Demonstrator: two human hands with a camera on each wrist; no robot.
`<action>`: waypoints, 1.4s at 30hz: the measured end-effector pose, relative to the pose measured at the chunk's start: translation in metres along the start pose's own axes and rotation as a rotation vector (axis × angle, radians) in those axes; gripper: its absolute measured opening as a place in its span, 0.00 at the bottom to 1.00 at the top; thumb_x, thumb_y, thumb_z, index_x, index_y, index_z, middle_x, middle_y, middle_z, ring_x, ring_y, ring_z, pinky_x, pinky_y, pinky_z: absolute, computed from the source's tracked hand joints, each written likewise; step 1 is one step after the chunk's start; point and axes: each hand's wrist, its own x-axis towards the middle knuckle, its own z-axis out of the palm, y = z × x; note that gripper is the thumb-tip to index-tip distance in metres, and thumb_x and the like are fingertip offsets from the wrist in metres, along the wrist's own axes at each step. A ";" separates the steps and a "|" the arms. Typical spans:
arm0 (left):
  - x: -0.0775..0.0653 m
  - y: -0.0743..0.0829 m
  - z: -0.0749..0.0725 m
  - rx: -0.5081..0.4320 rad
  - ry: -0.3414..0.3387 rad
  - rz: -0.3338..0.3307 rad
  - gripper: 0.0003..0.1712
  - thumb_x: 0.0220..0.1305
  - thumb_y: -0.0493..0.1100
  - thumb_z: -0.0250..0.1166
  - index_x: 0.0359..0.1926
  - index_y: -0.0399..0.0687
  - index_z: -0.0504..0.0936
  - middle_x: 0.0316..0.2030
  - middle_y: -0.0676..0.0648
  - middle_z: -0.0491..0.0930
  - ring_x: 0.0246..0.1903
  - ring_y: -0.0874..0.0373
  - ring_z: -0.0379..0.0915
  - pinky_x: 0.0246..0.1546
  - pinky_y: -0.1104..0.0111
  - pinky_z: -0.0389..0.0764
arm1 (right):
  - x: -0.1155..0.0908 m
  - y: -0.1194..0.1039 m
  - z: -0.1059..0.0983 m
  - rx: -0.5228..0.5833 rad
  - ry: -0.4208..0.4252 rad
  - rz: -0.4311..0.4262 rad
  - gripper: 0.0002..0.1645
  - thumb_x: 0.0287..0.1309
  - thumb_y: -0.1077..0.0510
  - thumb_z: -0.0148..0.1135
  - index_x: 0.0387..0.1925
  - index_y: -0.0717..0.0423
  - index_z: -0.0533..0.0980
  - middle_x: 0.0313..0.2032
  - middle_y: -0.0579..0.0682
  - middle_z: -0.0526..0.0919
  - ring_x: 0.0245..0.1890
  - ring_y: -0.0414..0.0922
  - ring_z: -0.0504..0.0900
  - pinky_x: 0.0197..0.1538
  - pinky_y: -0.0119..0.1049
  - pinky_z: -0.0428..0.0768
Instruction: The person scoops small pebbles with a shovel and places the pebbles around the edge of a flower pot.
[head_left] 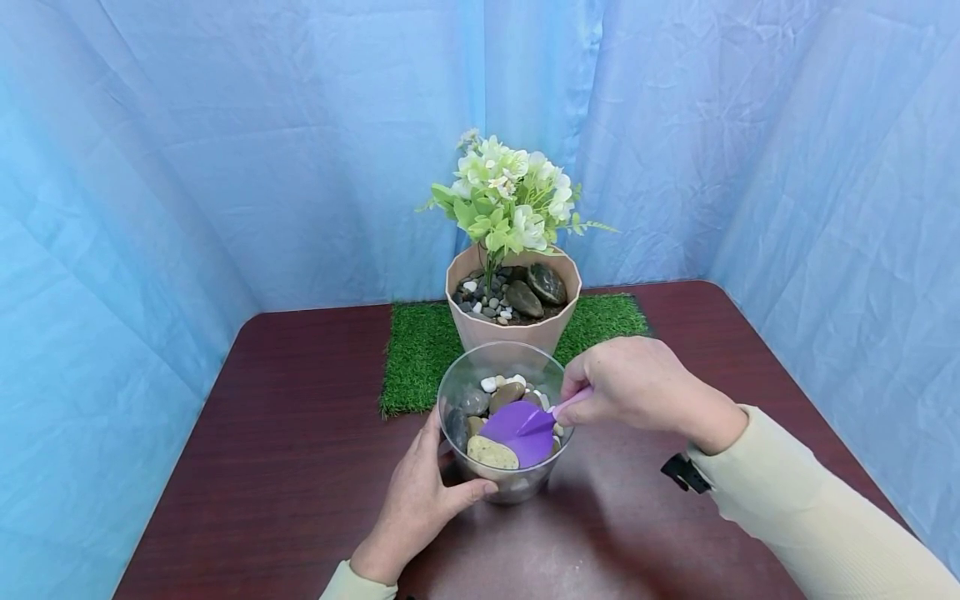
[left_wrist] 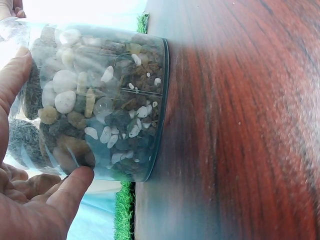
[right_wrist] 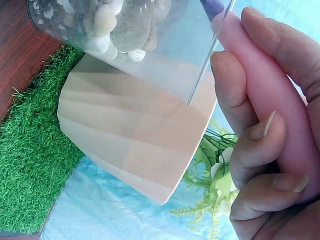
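A clear plastic container [head_left: 457,379] holding stones stands on the table. White pebbles [left_wrist: 65,100] and brown soil [left_wrist: 150,82] show through its wall in the left wrist view. My left hand [head_left: 420,492] grips its near left side, thumb in front and fingers round the side. My right hand [head_left: 637,392] holds a small trowel by its pink handle [right_wrist: 272,90], fingers wrapped round it. The trowel's purple blade [head_left: 521,429] reaches inside the container, over the stones and beside a pale yellow stone [head_left: 492,452]. The blade's tip is hard to make out.
Right behind the container stands a beige pot [head_left: 517,333] with white flowers [head_left: 517,187], pebbles and dark stones. A green turf mat [head_left: 412,358] lies under it on the dark red table [head_left: 300,433]. Blue curtains [head_left: 337,167] hang round the back and sides.
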 end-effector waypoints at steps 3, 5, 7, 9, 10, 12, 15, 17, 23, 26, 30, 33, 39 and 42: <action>0.000 0.000 0.000 -0.007 -0.002 -0.004 0.76 0.44 0.64 0.84 0.85 0.56 0.46 0.76 0.41 0.64 0.68 0.50 0.73 0.61 0.67 0.84 | 0.000 0.000 0.001 0.002 -0.002 -0.002 0.12 0.47 0.38 0.79 0.20 0.22 0.80 0.20 0.21 0.75 0.22 0.30 0.73 0.24 0.33 0.74; 0.000 0.000 0.000 -0.002 0.000 -0.007 0.76 0.44 0.64 0.84 0.85 0.56 0.46 0.76 0.41 0.64 0.67 0.50 0.74 0.61 0.67 0.84 | 0.000 0.001 0.001 0.003 -0.003 -0.002 0.12 0.46 0.38 0.79 0.20 0.22 0.80 0.20 0.21 0.75 0.22 0.30 0.73 0.24 0.33 0.74; 0.000 0.000 0.000 0.004 0.001 -0.009 0.76 0.44 0.65 0.84 0.85 0.56 0.46 0.76 0.41 0.64 0.67 0.50 0.73 0.61 0.66 0.84 | 0.000 0.001 0.001 0.006 -0.004 -0.005 0.12 0.47 0.38 0.79 0.20 0.22 0.80 0.20 0.21 0.75 0.22 0.30 0.73 0.24 0.33 0.74; 0.000 0.000 0.000 0.012 0.001 -0.011 0.76 0.44 0.66 0.83 0.85 0.56 0.45 0.76 0.41 0.64 0.68 0.50 0.72 0.62 0.66 0.84 | 0.000 0.001 0.001 0.010 -0.008 -0.006 0.12 0.47 0.38 0.79 0.20 0.23 0.81 0.20 0.21 0.75 0.22 0.30 0.73 0.24 0.33 0.75; 0.000 0.000 0.000 0.014 0.001 -0.011 0.76 0.44 0.66 0.83 0.85 0.57 0.45 0.76 0.41 0.64 0.68 0.50 0.72 0.62 0.66 0.83 | 0.000 0.001 0.002 0.013 -0.009 -0.007 0.12 0.47 0.38 0.79 0.20 0.23 0.81 0.20 0.21 0.75 0.22 0.30 0.73 0.25 0.33 0.75; 0.000 0.000 0.000 0.020 0.001 -0.011 0.77 0.44 0.67 0.83 0.85 0.57 0.45 0.76 0.41 0.64 0.69 0.50 0.71 0.63 0.65 0.83 | 0.000 0.000 0.002 0.020 -0.013 -0.011 0.12 0.47 0.39 0.79 0.20 0.23 0.81 0.20 0.21 0.75 0.21 0.30 0.73 0.25 0.32 0.74; 0.000 -0.001 0.000 0.023 0.002 -0.010 0.76 0.44 0.67 0.83 0.85 0.56 0.45 0.76 0.41 0.64 0.69 0.50 0.72 0.63 0.64 0.83 | 0.000 -0.001 0.003 0.031 -0.026 -0.021 0.12 0.47 0.39 0.79 0.20 0.23 0.81 0.19 0.21 0.75 0.21 0.30 0.73 0.24 0.32 0.73; 0.000 -0.001 0.000 0.022 0.003 -0.010 0.76 0.44 0.66 0.84 0.85 0.56 0.46 0.76 0.42 0.65 0.69 0.50 0.72 0.63 0.64 0.83 | 0.001 -0.001 0.003 0.037 -0.033 -0.029 0.12 0.47 0.39 0.80 0.20 0.24 0.81 0.19 0.21 0.75 0.21 0.30 0.72 0.24 0.31 0.73; 0.000 -0.001 0.000 0.020 0.006 -0.006 0.76 0.44 0.65 0.84 0.85 0.55 0.47 0.76 0.42 0.65 0.68 0.51 0.72 0.63 0.65 0.83 | 0.000 0.000 0.004 0.047 -0.044 -0.042 0.11 0.47 0.40 0.80 0.21 0.26 0.82 0.20 0.22 0.76 0.21 0.31 0.72 0.24 0.30 0.73; 0.000 -0.001 0.001 0.014 0.004 -0.004 0.76 0.44 0.65 0.84 0.85 0.55 0.46 0.76 0.42 0.65 0.68 0.51 0.72 0.62 0.66 0.83 | 0.000 0.001 0.004 0.052 -0.049 -0.047 0.11 0.48 0.39 0.80 0.22 0.27 0.82 0.20 0.23 0.77 0.21 0.31 0.72 0.24 0.30 0.73; 0.000 -0.001 0.001 0.012 0.003 -0.004 0.76 0.44 0.65 0.84 0.85 0.56 0.46 0.76 0.43 0.65 0.68 0.51 0.72 0.62 0.66 0.83 | 0.000 0.002 0.004 0.059 -0.057 -0.056 0.11 0.50 0.40 0.79 0.22 0.27 0.82 0.20 0.23 0.76 0.21 0.30 0.72 0.24 0.29 0.73; 0.001 -0.001 0.001 0.010 0.003 -0.002 0.76 0.44 0.65 0.84 0.85 0.56 0.46 0.76 0.43 0.65 0.68 0.51 0.73 0.62 0.67 0.84 | 0.001 0.003 0.004 0.069 -0.067 -0.060 0.11 0.50 0.41 0.78 0.22 0.28 0.81 0.20 0.23 0.76 0.20 0.30 0.72 0.24 0.29 0.73; 0.001 -0.001 0.001 0.005 0.003 -0.002 0.76 0.44 0.64 0.85 0.85 0.57 0.46 0.76 0.43 0.64 0.68 0.51 0.73 0.61 0.67 0.84 | 0.001 0.007 0.004 0.128 -0.096 -0.059 0.11 0.51 0.41 0.79 0.23 0.30 0.82 0.22 0.25 0.78 0.22 0.30 0.73 0.25 0.29 0.74; 0.000 -0.001 0.001 0.000 0.003 -0.002 0.76 0.43 0.64 0.85 0.85 0.58 0.46 0.76 0.43 0.64 0.69 0.51 0.72 0.62 0.67 0.84 | 0.002 0.011 0.005 0.170 -0.114 -0.050 0.10 0.51 0.41 0.80 0.23 0.30 0.83 0.22 0.26 0.79 0.22 0.31 0.73 0.25 0.29 0.75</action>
